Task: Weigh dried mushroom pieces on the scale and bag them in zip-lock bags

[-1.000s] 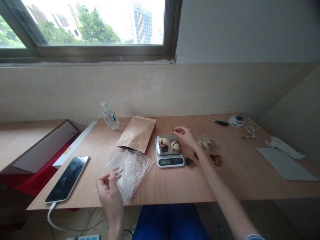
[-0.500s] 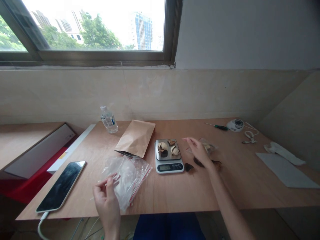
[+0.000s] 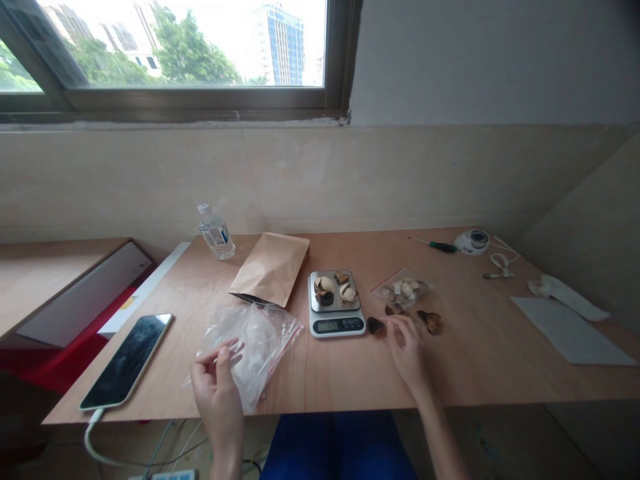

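In head view, see left hand [image 3: 216,383], curled over clear plastic zip bags [image 3: 253,340] — cannot tell if clamped. See right hand [image 3: 409,347], bent, just beside dark curved dried piece [image 3: 374,325] on brown wooden table [image 3: 320,377] — cannot tell if closed on it. Near, see white digital scale [image 3: 345,325], bearing pale-and-brown dried pieces [image 3: 326,285].

Left hand [image 3: 217,383] has fingers half curled, thumb up beside them, forearm near vertical from the bottom edge; right hand [image 3: 410,347] points up-left, palm down, fingers bent, thumb near index, any pinch unclear, its bare forearm [image 3: 437,423] slanting in from lower right.
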`<state>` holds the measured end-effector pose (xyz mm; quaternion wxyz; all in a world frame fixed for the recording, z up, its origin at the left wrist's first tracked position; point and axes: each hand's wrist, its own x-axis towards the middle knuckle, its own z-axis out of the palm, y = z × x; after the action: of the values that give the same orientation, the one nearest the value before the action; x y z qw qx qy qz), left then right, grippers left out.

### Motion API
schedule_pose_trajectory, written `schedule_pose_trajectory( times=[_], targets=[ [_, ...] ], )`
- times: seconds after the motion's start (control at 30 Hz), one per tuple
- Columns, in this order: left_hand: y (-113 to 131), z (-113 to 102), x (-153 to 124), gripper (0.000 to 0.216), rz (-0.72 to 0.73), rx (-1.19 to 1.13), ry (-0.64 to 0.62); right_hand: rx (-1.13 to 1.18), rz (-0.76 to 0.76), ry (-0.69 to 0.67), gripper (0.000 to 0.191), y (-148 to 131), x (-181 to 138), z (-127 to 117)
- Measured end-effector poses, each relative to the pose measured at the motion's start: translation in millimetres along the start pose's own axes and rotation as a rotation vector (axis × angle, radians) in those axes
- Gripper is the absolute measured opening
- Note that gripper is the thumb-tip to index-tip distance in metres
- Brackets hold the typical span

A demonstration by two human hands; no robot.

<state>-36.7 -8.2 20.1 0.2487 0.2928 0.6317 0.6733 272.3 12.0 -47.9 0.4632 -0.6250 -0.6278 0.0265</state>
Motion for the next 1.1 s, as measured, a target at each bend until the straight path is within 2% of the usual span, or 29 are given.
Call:
schedule_pose_trajectory(
  times=[0.47, 0.8, 0.87, 0.93, 1.0, 1.1],
  targets=[
    [2.5, 5.4, -3.7, 0.028, 0.014, -0.009, -0.004, -0.002, 0.023, -0.028, 0.024, -7.4, 2.0, -0.7],
    [4.2, 7.3, -4.2, 0.026, 0.018, -0.018, -0.010, 0.025, 0.017, 0.029, 0.023, -12.7, 3.1, -2.3],
    [6.3, 11.8, -7.5, 0.026, 0.012, -0.020, -0.032, 0.073, 0.022, 0.044, 0.023, -27.0, 1.4, -2.4],
    [9.8, 18.4, -14.0, 0.026, 0.002, -0.018, -0.076, 0.169, 0.041, 0.004, 0.023, -51.1, -2.2, -0.5],
    [13.9, 26.0, -23.5, 0.026, 0.003, -0.014, -0.130, 0.293, 0.071, -0.110, 0.023, -81.7, -6.9, 3.8],
    [19.0, 35.5, -39.1, 0.024, 0.043, -0.002, -0.221, 0.436, 0.133, -0.351, 0.026, -125.6, -12.0, 13.5]
  ],
)
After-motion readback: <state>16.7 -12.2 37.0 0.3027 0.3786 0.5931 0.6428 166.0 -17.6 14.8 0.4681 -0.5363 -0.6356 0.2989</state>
